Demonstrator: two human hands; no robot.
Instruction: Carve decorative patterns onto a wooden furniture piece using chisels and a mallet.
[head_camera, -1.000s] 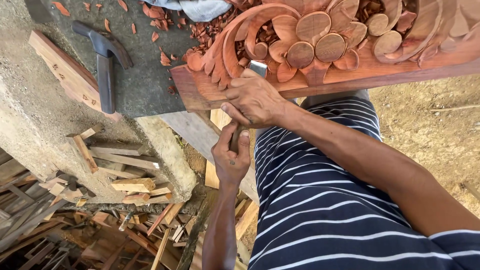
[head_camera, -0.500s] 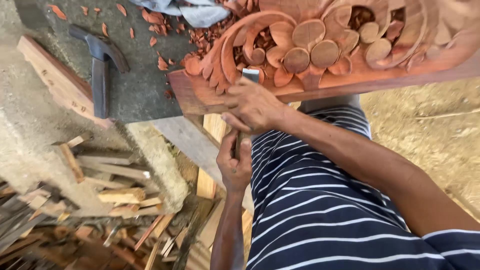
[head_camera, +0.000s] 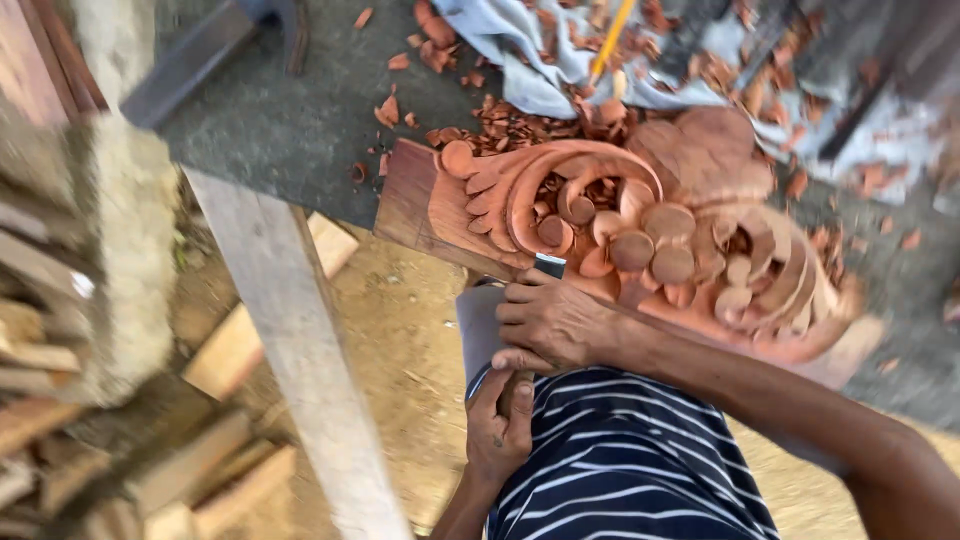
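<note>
Your right hand (head_camera: 555, 322) steadies the steel-tipped chisel (head_camera: 548, 266) while your left hand (head_camera: 497, 425) grips its handle; push gently toward twelve o'clock into the reddish-brown carved wooden floral panel (head_camera: 640, 235).

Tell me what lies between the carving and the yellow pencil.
In the head view, loose reddish wood chips lie heaped between the carving and the yellow pencil, partly on crumpled grey cloth.

The scene is lit by soft, even daylight, and no hard shadows or glare are seen. Strong motion blur is found at the left edge, where the stacked wood scraps (head_camera: 60, 400) are smeared. The carved wooden panel (head_camera: 640, 230) is shown slightly soft, yet readable.
</note>
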